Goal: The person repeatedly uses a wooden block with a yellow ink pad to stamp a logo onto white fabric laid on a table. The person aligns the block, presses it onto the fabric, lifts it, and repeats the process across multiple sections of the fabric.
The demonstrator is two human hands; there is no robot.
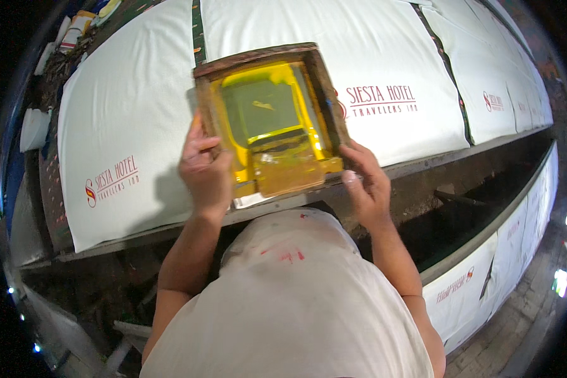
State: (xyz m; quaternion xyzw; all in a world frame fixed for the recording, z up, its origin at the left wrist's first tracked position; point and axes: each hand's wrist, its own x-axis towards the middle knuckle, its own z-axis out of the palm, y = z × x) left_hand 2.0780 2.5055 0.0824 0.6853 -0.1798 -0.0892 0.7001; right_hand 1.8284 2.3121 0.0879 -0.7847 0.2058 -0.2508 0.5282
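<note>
A wooden screen-printing frame (255,58) is held over a white cloth (384,53) laid on a long table. Bright yellow ink rims the mesh (261,107) inside it, and the mesh middle looks grey-green. Across the frame's near end lies a yellow-smeared flat block (288,167), which looks like a squeegee. My left hand (206,173) is closed round the frame's left side. At the near right corner, my right hand (368,183) grips the wood with curled fingers. The frame covers part of the cloth beneath.
More white cloths with red prints, one at left (113,120), line the table with dark gaps between. A second table with printed cloths (466,290) stands at lower right, beyond a dark trough. A white tub (36,129) and several containers sit at far left.
</note>
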